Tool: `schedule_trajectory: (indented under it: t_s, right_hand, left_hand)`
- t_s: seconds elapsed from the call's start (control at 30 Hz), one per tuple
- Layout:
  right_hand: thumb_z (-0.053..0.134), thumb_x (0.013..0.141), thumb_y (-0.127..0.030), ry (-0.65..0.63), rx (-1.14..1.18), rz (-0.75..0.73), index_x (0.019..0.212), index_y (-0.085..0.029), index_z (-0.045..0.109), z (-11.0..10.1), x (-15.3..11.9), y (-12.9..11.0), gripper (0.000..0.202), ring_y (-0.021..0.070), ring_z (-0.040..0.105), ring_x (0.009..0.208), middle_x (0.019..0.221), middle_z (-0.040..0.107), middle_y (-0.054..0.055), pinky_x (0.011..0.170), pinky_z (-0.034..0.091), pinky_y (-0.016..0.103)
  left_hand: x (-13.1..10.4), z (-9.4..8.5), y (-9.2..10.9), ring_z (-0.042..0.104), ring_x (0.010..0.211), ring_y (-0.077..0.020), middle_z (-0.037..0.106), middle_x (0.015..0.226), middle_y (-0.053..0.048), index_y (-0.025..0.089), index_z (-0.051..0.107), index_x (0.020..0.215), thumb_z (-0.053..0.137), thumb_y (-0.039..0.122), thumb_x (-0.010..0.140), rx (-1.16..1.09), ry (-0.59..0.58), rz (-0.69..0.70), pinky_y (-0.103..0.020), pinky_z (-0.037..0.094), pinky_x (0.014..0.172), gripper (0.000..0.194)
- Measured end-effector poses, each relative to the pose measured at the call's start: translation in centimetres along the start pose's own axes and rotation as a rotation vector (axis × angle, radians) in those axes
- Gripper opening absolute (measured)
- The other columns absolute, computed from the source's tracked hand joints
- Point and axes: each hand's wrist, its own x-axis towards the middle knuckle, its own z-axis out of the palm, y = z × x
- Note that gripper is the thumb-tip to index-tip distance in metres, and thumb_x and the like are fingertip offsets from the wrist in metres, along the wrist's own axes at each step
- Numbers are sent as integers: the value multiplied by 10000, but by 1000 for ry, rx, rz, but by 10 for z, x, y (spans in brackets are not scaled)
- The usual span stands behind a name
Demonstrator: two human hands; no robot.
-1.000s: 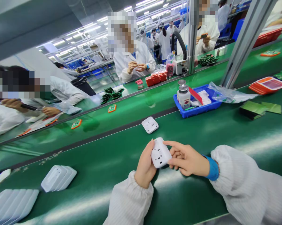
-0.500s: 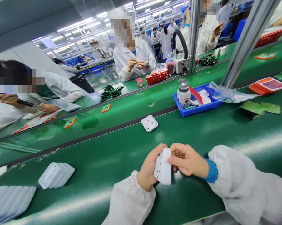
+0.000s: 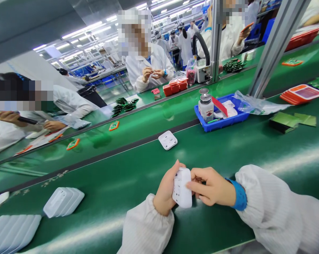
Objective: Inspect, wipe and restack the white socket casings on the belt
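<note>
My left hand (image 3: pixel 165 192) is wrapped round a white plastic housing (image 3: pixel 184 188), which is held tilted on edge above the green work surface (image 3: pixel 117 197). My right hand (image 3: pixel 212 186), with a blue band at the wrist, presses its thumb and fingers against the housing's right side. Part of the right fingers is hidden behind the housing. Small dark slots show on the face turned to the left. Beyond my hands a square white cover (image 3: pixel 168 140) lies flat by the dark strip.
A blue tray (image 3: pixel 220 123) holds a bottle (image 3: pixel 206 107). White covers (image 3: pixel 64 201) are stacked at left, with more (image 3: pixel 13 233) nearer. Orange frames (image 3: pixel 301 94) and green pieces (image 3: pixel 285 122) lie right. A metal post (image 3: pixel 277 53) stands behind; people work across the belt.
Both hands still hold the housing, which is turned slightly. The small orange-framed boards on the far belt have moved left. The view has shifted a little.
</note>
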Motion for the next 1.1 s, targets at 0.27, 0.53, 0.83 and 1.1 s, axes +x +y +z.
schedule_trajectory:
  t_s: [0.27, 0.53, 0.83, 1.1]
  right_hand:
    - [332, 926, -287, -39, -103, -133, 672, -203, 400, -1, -2, -3, 276, 120, 519, 483, 548, 535, -20, 524, 403, 228]
    - [515, 803, -317, 41, -372, -200, 717, -184, 464, 2, -4, 10, 166, 104, 393, 479, 591, 462, -35, 477, 294, 230]
    - [520, 833, -292, 13, -525, -257, 691, -180, 440, -1, -3, 16, 197, 114, 363, 503, 626, 427, -27, 488, 266, 250]
    - [585, 830, -185, 67, -432, -77, 1091, -172, 506, -8, 19, 33, 273, 130, 538, 636, 900, 544, 23, 546, 429, 227]
  left_hand:
    - [-1, 3, 2, 455, 401, -92, 460, 492, 34, 155, 540, 712, 575, 618, 734, 133, 109, 22, -197, 329, 410, 464]
    - [-4, -1, 2, 378, 464, -91, 455, 501, 8, 162, 562, 527, 403, 718, 765, 314, 275, 456, -234, 294, 470, 625]
    - [-13, -2, 6, 382, 514, -120, 475, 568, -9, 183, 564, 586, 406, 549, 867, 635, 226, 647, -252, 296, 519, 487]
    - [-25, -25, 36, 403, 544, -130, 536, 701, -15, 218, 631, 802, 641, 417, 762, 1622, 653, 811, -254, 168, 524, 203]
